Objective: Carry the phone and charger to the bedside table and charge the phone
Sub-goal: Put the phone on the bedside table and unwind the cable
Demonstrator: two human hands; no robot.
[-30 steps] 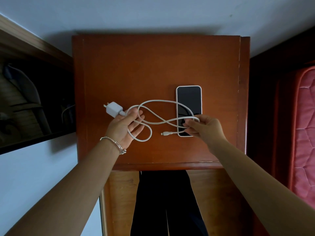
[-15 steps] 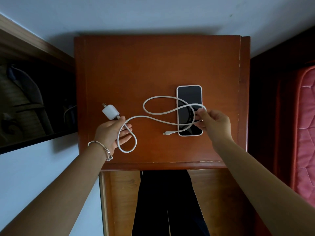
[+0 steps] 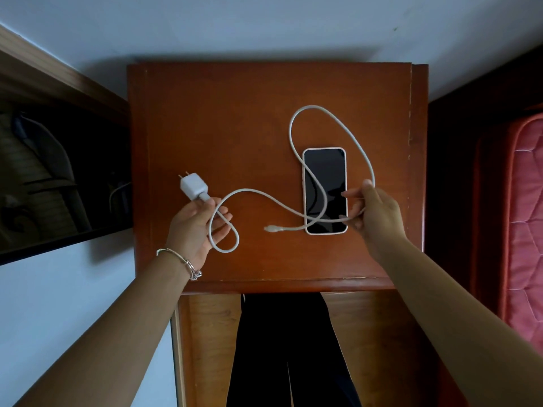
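Observation:
A phone (image 3: 325,177) with a dark screen and pale case lies face up on the wooden bedside table (image 3: 223,118). The white charger plug (image 3: 192,186) sits left of it, prongs pointing up-left. Its white cable (image 3: 335,121) runs from the plug across the phone and loops wide behind it. The cable's free connector (image 3: 271,229) lies on the table just left of the phone's near end. My left hand (image 3: 195,230) holds the cable right at the plug. My right hand (image 3: 374,212) pinches the cable beside the phone's right edge.
A dark wood-framed opening (image 3: 58,177) with dim objects lies to the left of the table. A red quilted mattress (image 3: 526,230) stands at the right. The white wall (image 3: 264,24) runs behind the table. My dark trousers (image 3: 291,348) show below the table's front edge.
My right hand has pulled the cable out to the right, and the loop has opened wide behind the phone. My left hand with the plug has shifted slightly left.

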